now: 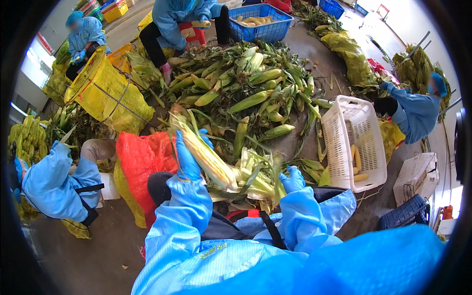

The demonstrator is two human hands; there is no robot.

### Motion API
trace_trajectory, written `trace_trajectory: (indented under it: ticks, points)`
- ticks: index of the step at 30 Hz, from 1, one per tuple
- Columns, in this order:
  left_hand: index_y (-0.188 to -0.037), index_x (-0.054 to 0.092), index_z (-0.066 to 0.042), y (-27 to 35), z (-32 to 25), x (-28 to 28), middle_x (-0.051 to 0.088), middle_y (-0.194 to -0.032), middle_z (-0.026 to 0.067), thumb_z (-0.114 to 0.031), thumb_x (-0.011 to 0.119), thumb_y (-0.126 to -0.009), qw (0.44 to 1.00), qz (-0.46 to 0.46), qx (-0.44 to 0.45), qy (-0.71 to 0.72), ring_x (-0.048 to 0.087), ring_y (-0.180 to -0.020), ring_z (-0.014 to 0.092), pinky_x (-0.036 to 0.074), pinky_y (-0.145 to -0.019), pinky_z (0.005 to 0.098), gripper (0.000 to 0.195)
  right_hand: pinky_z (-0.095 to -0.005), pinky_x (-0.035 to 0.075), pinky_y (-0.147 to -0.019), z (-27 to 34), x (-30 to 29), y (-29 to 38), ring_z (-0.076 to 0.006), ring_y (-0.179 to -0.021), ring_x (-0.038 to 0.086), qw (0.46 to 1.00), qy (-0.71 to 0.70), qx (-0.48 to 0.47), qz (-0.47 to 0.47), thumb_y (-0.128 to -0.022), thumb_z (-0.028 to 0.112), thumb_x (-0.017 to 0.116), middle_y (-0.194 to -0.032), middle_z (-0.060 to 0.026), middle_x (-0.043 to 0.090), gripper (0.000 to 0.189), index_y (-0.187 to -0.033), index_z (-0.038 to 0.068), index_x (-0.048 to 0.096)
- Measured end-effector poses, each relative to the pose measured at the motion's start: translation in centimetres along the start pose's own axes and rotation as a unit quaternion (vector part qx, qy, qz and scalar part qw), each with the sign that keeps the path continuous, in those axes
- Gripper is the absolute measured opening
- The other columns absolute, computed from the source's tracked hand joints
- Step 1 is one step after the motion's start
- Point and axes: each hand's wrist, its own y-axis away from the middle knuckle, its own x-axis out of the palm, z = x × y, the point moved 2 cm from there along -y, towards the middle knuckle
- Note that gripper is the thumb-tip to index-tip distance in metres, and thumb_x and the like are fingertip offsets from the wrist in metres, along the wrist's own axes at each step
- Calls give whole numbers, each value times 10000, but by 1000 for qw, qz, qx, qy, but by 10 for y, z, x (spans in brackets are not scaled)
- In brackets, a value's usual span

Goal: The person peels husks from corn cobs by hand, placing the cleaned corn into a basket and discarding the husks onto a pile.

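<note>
My left hand (188,156), in a blue glove, grips a partly husked ear of corn (209,159) whose pale yellow kernels show and whose silk end points up and away. Blue-gloved fingers show on the far side of that ear too. To the right, my right hand (292,179), gloved in blue, has its fingers parted beside loose green husk leaves (258,180); whether it touches a leaf is unclear. Beyond both hands lies a large heap of unhusked corn (254,101). Several bare ears (360,177) lie inside a white plastic crate (326,147) on my right.
A red mesh sack (143,156) stands at my left, near a yellow mesh bag on a wire frame (110,99). A co-worker (55,188) sits on the left, another (416,110) on the right. Across the heap, a person (173,22) sits beside a blue crate of corn (258,34).
</note>
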Motion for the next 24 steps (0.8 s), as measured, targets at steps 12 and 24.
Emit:
trace_trajectory:
  ticks: [12, 24]
  points:
    - [-1268, 467, -46, 58, 75, 51, 536, -1149, 62, -354, 390, -978, 984, 116, -28, -134, 518, -1017, 125, 439, -880, 272, 430, -379, 477, -714, 176, -42, 24, -307, -827, 632, 918, -300, -216, 145, -787, 394, 678, -910, -168, 649, 468, -1090, 47, 596]
    - [-1301, 430, 3, 89, 126, 10, 517, -1226, 135, -481, 434, -927, 920, -24, 106, -378, 520, -1079, 221, 403, -931, 324, 611, -310, 429, -558, 150, -28, 6, -128, -570, 487, 952, -246, -177, -37, -845, 257, 657, -677, -70, 609, 256, -912, 11, 631]
